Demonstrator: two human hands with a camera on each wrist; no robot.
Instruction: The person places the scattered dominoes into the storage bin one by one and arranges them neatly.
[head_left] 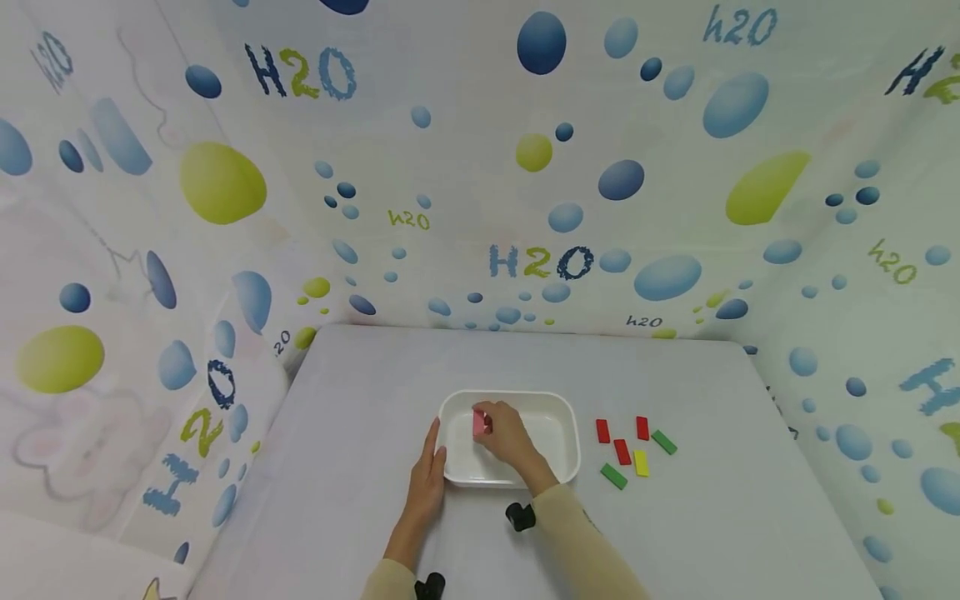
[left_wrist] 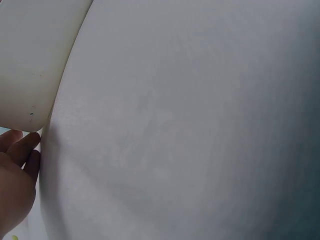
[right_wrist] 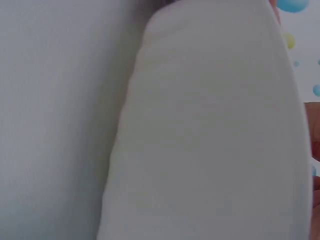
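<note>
A white rectangular tray (head_left: 517, 482) stands on the table in front of me. My left hand (head_left: 427, 479) rests against its left side, fingers extended along the wall and thumb near the rim. In the left wrist view, the fingertips of the left hand (left_wrist: 20, 150) touch the corner of the tray (left_wrist: 30, 65). Over the left part of the tray, my right hand (head_left: 504, 429) pinches a small pinkish-red block (head_left: 478, 423) between thumb and fingers. The right wrist view shows mostly the tray's outer wall (right_wrist: 210, 125), with part of the right hand (right_wrist: 315, 130) behind it at the edge.
Right of the tray lie several loose blocks: red ones (head_left: 603, 431), a yellow one (head_left: 641, 463) and green ones (head_left: 663, 442). A white cloth covers the table (head_left: 360, 400). Printed curtains (head_left: 450, 167) hang behind and at both sides.
</note>
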